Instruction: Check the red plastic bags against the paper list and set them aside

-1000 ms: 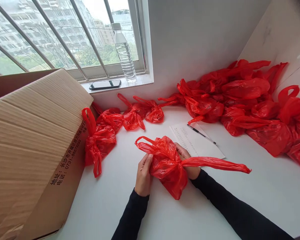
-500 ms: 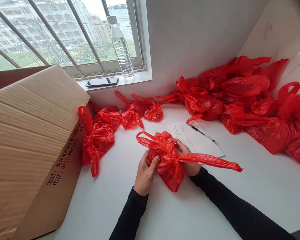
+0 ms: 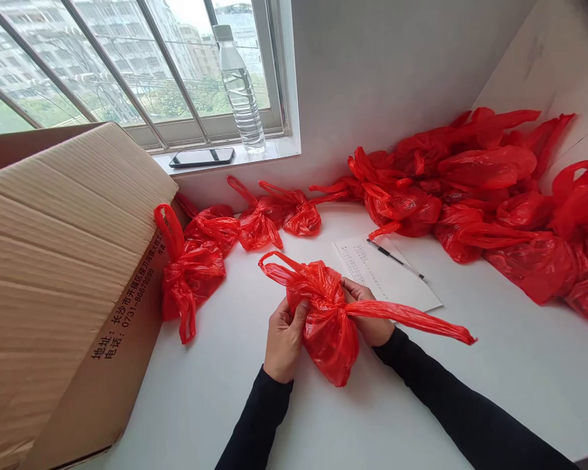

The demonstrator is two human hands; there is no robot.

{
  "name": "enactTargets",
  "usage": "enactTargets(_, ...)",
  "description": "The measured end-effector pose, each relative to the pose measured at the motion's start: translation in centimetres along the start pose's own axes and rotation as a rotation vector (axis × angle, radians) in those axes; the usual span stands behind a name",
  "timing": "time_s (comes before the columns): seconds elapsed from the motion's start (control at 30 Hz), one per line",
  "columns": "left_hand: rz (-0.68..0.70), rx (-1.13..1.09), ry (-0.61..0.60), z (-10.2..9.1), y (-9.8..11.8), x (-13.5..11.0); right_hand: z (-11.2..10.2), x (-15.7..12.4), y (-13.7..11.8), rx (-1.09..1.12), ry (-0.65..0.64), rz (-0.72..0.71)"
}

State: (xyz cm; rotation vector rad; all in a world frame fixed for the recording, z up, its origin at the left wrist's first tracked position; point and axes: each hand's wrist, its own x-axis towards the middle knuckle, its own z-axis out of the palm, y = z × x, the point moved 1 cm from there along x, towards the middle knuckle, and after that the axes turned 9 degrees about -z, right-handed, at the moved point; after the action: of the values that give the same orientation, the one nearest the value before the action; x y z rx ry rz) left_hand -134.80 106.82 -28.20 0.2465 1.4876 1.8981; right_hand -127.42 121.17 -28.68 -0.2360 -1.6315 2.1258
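A knotted red plastic bag (image 3: 329, 336) is held between my two hands above the white table (image 3: 200, 405). My left hand (image 3: 285, 336) grips its left side, thumb on the front. From the right and behind, my right hand (image 3: 370, 316) closes on the bag, its fingers partly hidden. One handle loop sticks out to the upper left, while a long twisted handle points right across my right hand. What the bag contains cannot be made out. Just behind my right hand lies a printed paper sheet (image 3: 372, 267) with a black pen (image 3: 394, 258) on it.
Several tied red bags (image 3: 301, 215) line the wall, and a large heap of red bags (image 3: 490, 189) fills the back right. An open cardboard box (image 3: 73, 261) stands at left. On the windowsill are a phone (image 3: 202, 157) and a water bottle (image 3: 242, 98).
The bag has tilted slightly between my hands, its lower tip sinking and its left loop shifting left. Both hands keep their hold. The view has shifted a little.
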Motion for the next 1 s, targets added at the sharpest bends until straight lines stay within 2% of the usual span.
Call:
enactTargets(0.13, 0.105, -0.004, 0.147, 0.0, -0.1, 0.1, 0.2, -0.4, -0.4, -0.115, 0.026, -0.017)
enactTargets(0.27, 0.156, 0.043, 0.238, 0.0, 0.0, 0.0, 0.4, -0.6, -0.8, -0.007, -0.018, 0.024)
enactTargets(0.43, 0.147, 0.042, 0.236, -0.1, 0.2, -0.3, 0.3, -0.5, -0.3, 0.013, -0.102, -0.020)
enactTargets(0.57, 0.138, 0.076, 0.181, -0.3, -0.1, -0.3, 0.0, -0.4, 0.9, -0.059, -0.024, 0.012)
enactTargets(0.7, 0.123, 0.085, 0.132, -0.2, -0.1, -0.3, -0.1, -0.2, 1.7, -0.081, -0.025, 0.001)
enactTargets(0.8, 0.115, 0.032, 0.101, -0.1, 0.0, -0.2, 0.0, -0.2, 1.4, -0.077, -0.013, -0.012)
enactTargets(0.9, 0.088, -0.020, 0.137, -0.2, -0.1, -0.1, 0.0, -0.4, 0.5, -0.116, -0.009, -0.007)
enactTargets(1.0, 0.031, -0.054, 0.208, -0.4, -0.4, 0.0, 0.0, -0.7, -0.2, -0.139, -0.074, -0.005)
